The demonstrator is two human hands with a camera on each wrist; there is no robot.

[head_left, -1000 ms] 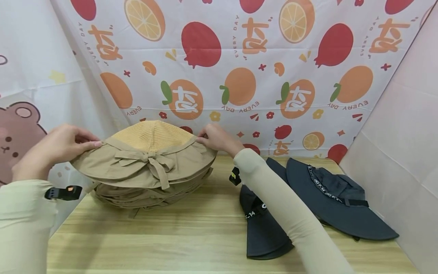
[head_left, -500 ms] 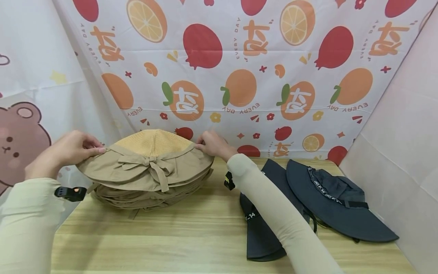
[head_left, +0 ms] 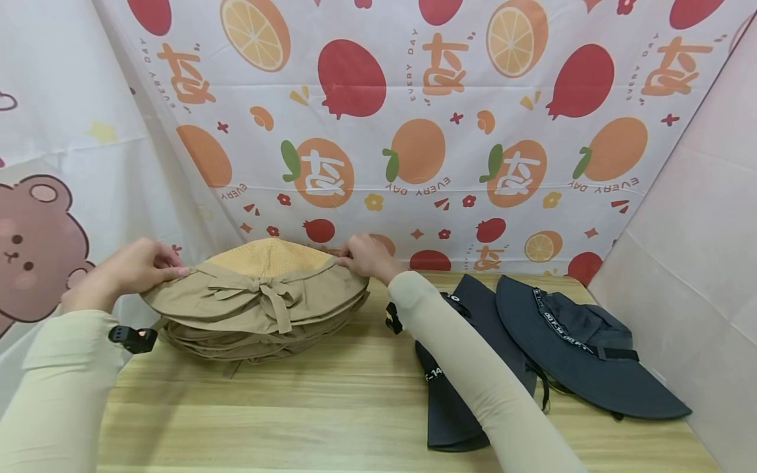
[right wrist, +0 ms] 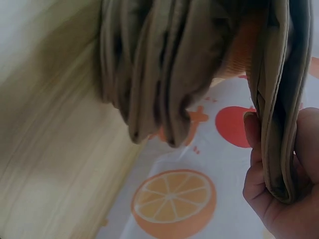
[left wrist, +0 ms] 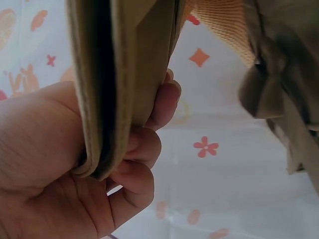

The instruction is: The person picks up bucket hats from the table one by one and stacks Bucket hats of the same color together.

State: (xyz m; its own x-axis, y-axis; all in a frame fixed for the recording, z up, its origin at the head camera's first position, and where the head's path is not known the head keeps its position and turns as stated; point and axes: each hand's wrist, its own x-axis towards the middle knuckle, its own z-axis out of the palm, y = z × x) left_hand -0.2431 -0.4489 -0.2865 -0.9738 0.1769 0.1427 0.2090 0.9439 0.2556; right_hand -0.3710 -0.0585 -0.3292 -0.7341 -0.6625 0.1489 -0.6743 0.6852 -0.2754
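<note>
A khaki sun hat point(head_left: 236, 295) with a straw-coloured knit crown and a fabric bow sits over a stack of similar khaki hats point(head_left: 236, 341) at the left of the table. My left hand point(head_left: 133, 270) pinches the left end of its brim; in the left wrist view the fingers point(left wrist: 137, 184) curl round the folded brim edge. At the opposite end my right hand point(head_left: 369, 257) pinches the brim, and the right wrist view has the doubled brim point(right wrist: 279, 149) between thumb and fingers. Below it in that view hang the layered brims of the stack point(right wrist: 154, 74).
Dark grey bucket hats lie at the right: one wide-brimmed hat point(head_left: 579, 348) with a lettered band, and a folded dark hat point(head_left: 455, 407) partly behind my right forearm. A fruit-print curtain point(head_left: 414, 131) stands behind the wooden table point(head_left: 284, 420), and a pale wall point(head_left: 698, 236) on the right.
Both hands have lowered the top khaki hat closer onto the stack. The left hand has also shifted slightly right. The dark hats have stayed in place.
</note>
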